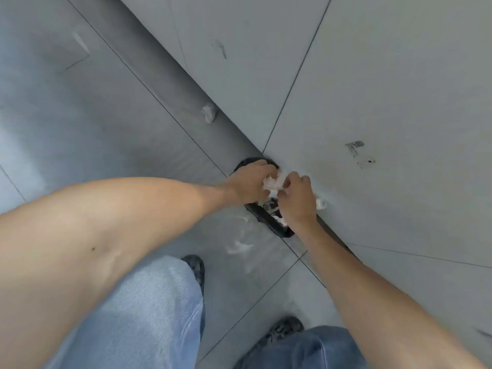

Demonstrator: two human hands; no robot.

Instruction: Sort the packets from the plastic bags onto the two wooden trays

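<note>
Just right of frame centre, the left hand (249, 183) and the right hand (296, 201) meet over a black bin (269, 218) standing on the grey tiled floor (106, 115) against a grey wall (372, 89). Both grips are closed on a crumpled white plastic bag (273, 182), fingers pinching it from either side just above the bin's opening. More white scraps lie inside the bin; whether any are packets is too blurred to tell. A white crumpled wad (208, 113) lies on the floor up and left of the hands. Jeans-clad legs (149, 315) and dark shoes (282, 330) fill the lower frame.
</note>
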